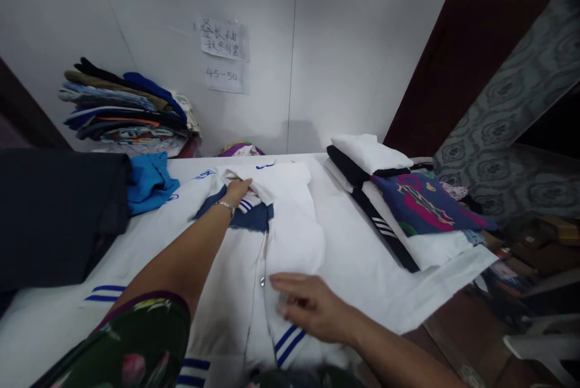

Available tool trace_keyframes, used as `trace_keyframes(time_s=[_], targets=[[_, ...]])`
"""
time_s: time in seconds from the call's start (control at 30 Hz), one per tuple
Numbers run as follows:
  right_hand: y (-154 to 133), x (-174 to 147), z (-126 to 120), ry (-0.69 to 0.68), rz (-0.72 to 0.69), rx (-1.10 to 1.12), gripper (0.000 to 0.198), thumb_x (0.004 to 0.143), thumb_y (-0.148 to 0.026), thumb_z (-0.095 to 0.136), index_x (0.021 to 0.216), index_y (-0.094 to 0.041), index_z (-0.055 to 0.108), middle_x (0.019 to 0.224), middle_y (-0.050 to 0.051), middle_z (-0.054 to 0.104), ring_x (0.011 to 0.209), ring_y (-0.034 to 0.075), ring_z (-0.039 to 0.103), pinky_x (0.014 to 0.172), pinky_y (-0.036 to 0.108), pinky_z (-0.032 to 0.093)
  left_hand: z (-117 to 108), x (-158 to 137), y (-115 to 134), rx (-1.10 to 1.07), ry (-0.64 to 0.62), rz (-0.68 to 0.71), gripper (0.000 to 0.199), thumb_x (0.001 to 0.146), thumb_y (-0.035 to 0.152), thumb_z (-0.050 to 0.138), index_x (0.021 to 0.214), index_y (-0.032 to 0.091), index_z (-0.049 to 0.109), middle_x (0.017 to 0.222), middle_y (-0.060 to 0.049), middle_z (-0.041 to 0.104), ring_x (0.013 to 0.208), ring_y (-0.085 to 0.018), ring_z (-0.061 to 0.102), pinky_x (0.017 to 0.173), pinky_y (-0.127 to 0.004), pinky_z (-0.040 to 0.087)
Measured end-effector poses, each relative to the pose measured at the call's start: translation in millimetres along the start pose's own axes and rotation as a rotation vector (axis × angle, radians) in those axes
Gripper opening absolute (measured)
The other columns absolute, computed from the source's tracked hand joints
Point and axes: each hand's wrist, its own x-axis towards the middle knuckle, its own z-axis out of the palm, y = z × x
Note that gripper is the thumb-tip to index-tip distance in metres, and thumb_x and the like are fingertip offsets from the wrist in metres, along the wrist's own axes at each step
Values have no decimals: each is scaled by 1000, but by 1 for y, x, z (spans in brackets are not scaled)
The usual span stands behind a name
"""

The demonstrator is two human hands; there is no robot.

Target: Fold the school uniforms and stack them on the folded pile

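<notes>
A white jacket (290,225) with blue stripes, a dark blue inner patch and a metal snap lies spread on the white-covered table in front of me. My left hand (238,193), with a bracelet at the wrist, reaches to its far end and grips the fabric by the collar. One white sleeve is laid lengthwise along the jacket's right side, its striped cuff towards me. Just over the lower part of that sleeve is my right hand (312,306), fingers apart and a little blurred. Whether it touches the cloth I cannot tell.
A tall stack of folded clothes (131,110) stands at the back left, near a blue garment (151,182) and a large dark cloth (58,219). Folded garments (426,200) are piled on the right. Paper notes (225,40) hang on the wall.
</notes>
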Motion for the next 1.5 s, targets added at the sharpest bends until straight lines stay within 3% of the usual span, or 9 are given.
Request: trace_keyframes(time_s=[0.1,0.2,0.4,0.53,0.63,0.83,1.1,1.3,1.5], targets=[[16,-12,-31,411,92,118,29,87,-42,56,103,-23,71,102,6,70,70,15,65,59,27,54,-1,-21,-16,-5,-29,17,22,88,35,59,95,15,63,92,-5,66,77,-15,63,67,-29,52],[42,-37,-43,625,310,215,36,78,-47,65,103,-20,69,97,7,69,71,17,63,59,30,54,-3,-59,-31,12,-126,24,21,79,33,67,69,16,60,63,-1,61,55,-13,58,49,-22,42],[48,-94,-13,238,366,102,59,79,-28,66,136,-25,52,129,8,58,109,22,58,90,38,50,-16,-168,-56,225,-529,241,25,78,41,62,64,21,60,52,1,56,52,-15,53,49,-24,39],[45,-99,4,85,213,-278,81,75,-13,60,149,-28,31,149,8,37,133,25,39,109,42,36,-23,-229,-66,450,-588,488,27,77,48,61,89,25,68,81,-2,67,70,-19,61,65,-30,48],[49,-90,12,107,134,-475,75,77,-10,53,148,-22,33,138,13,48,126,26,46,104,44,41,-25,-255,-76,509,-629,654,45,78,49,61,118,28,61,119,-6,64,102,-24,62,92,-37,48],[14,-83,23,270,-122,-390,50,87,-14,44,137,-25,49,109,7,67,94,18,63,86,32,51,-40,-266,-83,524,-579,694,52,81,50,58,131,33,55,145,-5,48,134,-27,42,112,-42,33],[-5,-88,29,18,103,-437,47,72,-11,50,114,-21,68,105,6,73,92,21,67,83,30,49,-45,-268,-101,649,-572,783,48,84,50,55,127,29,59,144,-7,49,134,-27,42,111,-45,34],[-25,-96,7,-100,103,-412,25,78,-14,53,87,-23,73,64,-2,66,56,13,56,55,22,41,-37,-264,-104,865,-675,900,47,86,49,54,125,23,62,141,-13,52,132,-31,44,109,-52,33],[-22,-41,-13,268,-130,-383,30,89,-24,50,114,-21,67,92,6,69,83,17,63,76,29,51,-15,-247,-98,843,-535,932,52,87,48,53,134,25,53,149,-13,42,138,-31,36,113,-56,25]])
